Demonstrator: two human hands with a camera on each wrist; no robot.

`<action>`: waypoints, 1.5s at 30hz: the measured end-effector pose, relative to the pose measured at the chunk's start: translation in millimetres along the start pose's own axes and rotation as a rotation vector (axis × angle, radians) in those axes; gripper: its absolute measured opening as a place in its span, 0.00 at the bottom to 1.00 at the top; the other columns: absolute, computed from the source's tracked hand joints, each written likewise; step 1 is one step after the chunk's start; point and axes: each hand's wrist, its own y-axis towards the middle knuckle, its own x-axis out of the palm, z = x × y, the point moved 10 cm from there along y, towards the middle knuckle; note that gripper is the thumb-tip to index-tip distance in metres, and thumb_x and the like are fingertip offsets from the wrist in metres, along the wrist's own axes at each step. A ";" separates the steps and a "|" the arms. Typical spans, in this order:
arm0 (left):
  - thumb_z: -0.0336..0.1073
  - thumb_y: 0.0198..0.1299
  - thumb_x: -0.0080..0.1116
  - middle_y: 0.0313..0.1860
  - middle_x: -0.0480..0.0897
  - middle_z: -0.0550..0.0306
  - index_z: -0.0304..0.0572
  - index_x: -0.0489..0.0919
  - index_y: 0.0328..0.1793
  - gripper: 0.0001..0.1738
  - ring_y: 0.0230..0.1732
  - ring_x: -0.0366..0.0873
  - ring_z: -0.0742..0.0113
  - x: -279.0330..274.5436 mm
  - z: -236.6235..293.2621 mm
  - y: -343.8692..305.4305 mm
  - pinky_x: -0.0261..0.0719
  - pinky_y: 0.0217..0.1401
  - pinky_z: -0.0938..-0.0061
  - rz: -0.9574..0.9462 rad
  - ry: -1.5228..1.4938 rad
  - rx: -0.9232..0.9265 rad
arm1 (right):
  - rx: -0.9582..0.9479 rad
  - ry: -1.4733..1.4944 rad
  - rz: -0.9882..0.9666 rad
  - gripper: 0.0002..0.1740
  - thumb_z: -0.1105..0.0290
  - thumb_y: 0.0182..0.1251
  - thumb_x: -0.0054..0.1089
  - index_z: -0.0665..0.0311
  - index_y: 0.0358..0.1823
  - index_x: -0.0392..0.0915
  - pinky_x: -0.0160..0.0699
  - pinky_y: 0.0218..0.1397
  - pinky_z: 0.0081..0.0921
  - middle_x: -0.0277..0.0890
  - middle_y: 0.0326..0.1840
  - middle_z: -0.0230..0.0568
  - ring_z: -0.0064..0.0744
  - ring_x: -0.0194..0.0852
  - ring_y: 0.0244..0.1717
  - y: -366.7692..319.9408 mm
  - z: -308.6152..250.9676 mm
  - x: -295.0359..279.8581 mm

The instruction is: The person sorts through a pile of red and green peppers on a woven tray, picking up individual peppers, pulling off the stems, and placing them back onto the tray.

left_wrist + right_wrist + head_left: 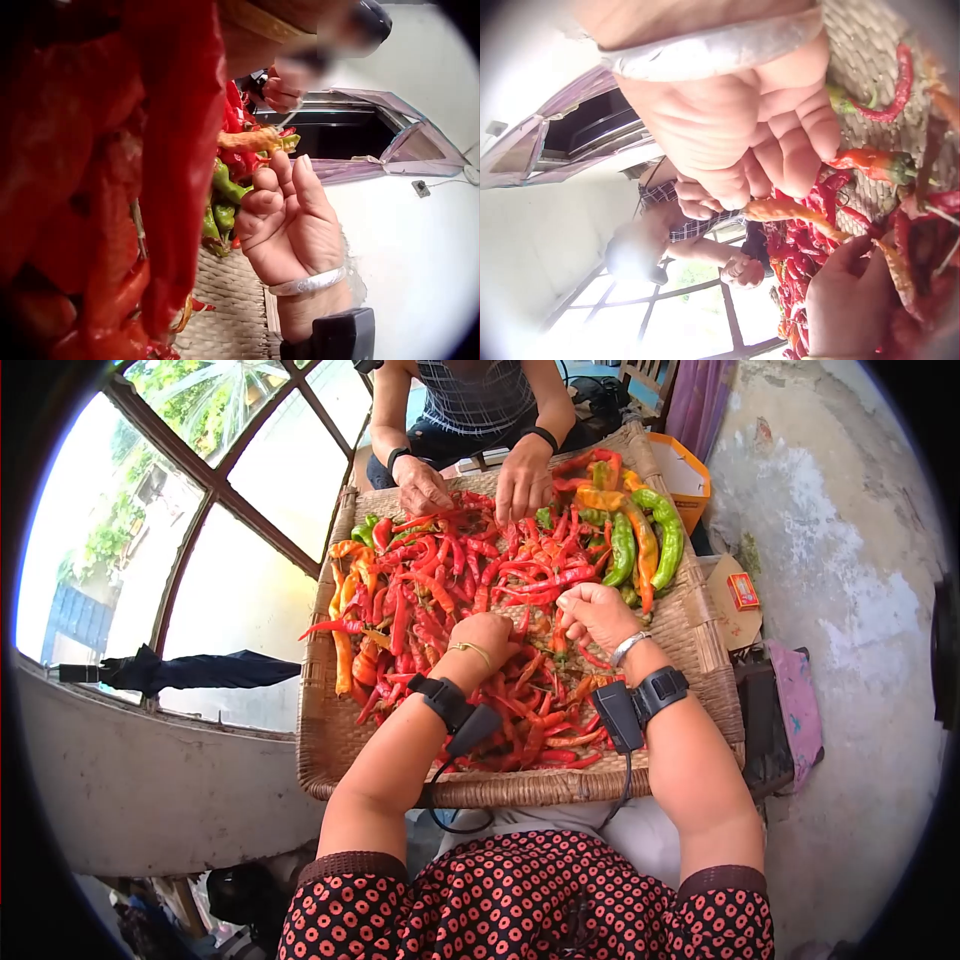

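Note:
Red chili peppers (pixel 430 595) lie heaped across a woven tray (pixel 722 705). My left hand (pixel 483 637) is low over the middle of the pile, its fingertips hidden in the head view. My right hand (pixel 600 618) is beside it with curled fingers, thumb and index close together. In the right wrist view a wrinkled orange chili pepper (pixel 791 211) runs from the right fingertips toward the left hand (pixel 847 292). I cannot tell what the left fingers hold. In the left wrist view a large red pepper (pixel 180 165) fills the foreground, beyond it the right hand (pixel 289 217).
Across the tray another person's hands (pixel 525 478) work at the pile's far edge. Larger green peppers (pixel 665 538) lie at the back right, orange ones (pixel 343 630) along the left side. A folded umbrella (pixel 215 671) lies by the window; a wall (pixel 840 660) stands right.

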 end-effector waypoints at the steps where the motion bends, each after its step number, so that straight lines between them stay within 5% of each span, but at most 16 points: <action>1: 0.50 0.44 0.59 0.31 0.80 0.50 0.45 0.79 0.34 0.18 0.36 0.77 0.54 5.3 -2.4 2.1 0.74 0.38 0.64 -0.020 -0.045 0.022 | 0.010 -0.012 0.000 0.10 0.63 0.58 0.53 0.63 0.29 0.73 0.62 0.14 0.13 0.72 0.19 0.30 0.15 0.67 0.16 -0.7 0.6 -0.2; 18: 0.39 0.41 0.57 0.25 0.79 0.50 0.42 0.77 0.26 0.09 0.31 0.76 0.53 -14.3 -4.0 0.4 0.74 0.35 0.65 0.122 -0.283 0.075 | 0.053 -0.093 -0.015 0.08 0.67 0.56 0.53 0.64 0.32 0.73 0.63 0.15 0.15 0.71 0.20 0.31 0.17 0.67 0.15 -1.7 4.0 4.1; 23: 0.35 0.44 0.59 0.19 0.77 0.57 0.38 0.74 0.25 0.08 0.22 0.76 0.68 -29.0 1.6 -6.2 0.73 0.27 0.75 0.108 -0.566 0.135 | 0.058 -0.126 -0.033 0.10 0.66 0.59 0.51 0.65 0.36 0.73 0.64 0.16 0.13 0.72 0.21 0.30 0.16 0.67 0.17 -1.3 6.0 1.8; 25: 0.30 0.49 0.58 0.19 0.76 0.62 0.38 0.74 0.28 0.05 0.22 0.73 0.78 -27.9 5.2 -7.6 0.71 0.23 0.82 0.053 -0.907 0.164 | 0.049 -0.099 -0.141 0.11 0.62 0.57 0.54 0.63 0.32 0.73 0.65 0.17 0.14 0.71 0.22 0.30 0.18 0.69 0.18 -4.7 1.7 12.6; 28: 0.27 0.52 0.55 0.22 0.75 0.64 0.39 0.73 0.31 0.02 0.22 0.72 0.80 -30.7 14.3 -9.6 0.71 0.22 0.85 0.021 -1.124 0.163 | 0.020 -0.063 -0.211 0.12 0.61 0.57 0.54 0.63 0.32 0.73 0.66 0.17 0.14 0.71 0.22 0.30 0.18 0.70 0.19 -8.7 -3.5 22.9; 36: 0.30 0.49 0.59 0.23 0.77 0.63 0.37 0.77 0.31 0.05 0.25 0.72 0.79 -18.4 29.7 -9.5 0.71 0.29 0.81 -0.091 -1.155 0.215 | 0.020 -0.061 -0.196 0.10 0.63 0.57 0.55 0.63 0.28 0.72 0.65 0.15 0.13 0.71 0.18 0.29 0.17 0.69 0.16 -9.4 -8.3 22.6; 38: 0.34 0.53 0.58 0.21 0.76 0.63 0.35 0.77 0.31 0.08 0.26 0.71 0.81 -28.9 29.3 -14.5 0.71 0.29 0.80 -0.051 -0.843 0.201 | 0.036 -0.075 -0.175 0.10 0.64 0.57 0.56 0.64 0.28 0.72 0.65 0.14 0.13 0.71 0.18 0.29 0.17 0.69 0.15 -8.9 -8.4 20.5; 45: 0.40 0.53 0.57 0.21 0.76 0.56 0.37 0.79 0.34 0.12 0.25 0.73 0.76 -14.7 23.8 -13.4 0.72 0.29 0.78 -0.146 -0.688 0.224 | -0.047 0.098 0.008 0.10 0.64 0.56 0.56 0.63 0.26 0.72 0.60 0.11 0.12 0.68 0.16 0.27 0.15 0.65 0.12 -3.1 -14.3 -3.0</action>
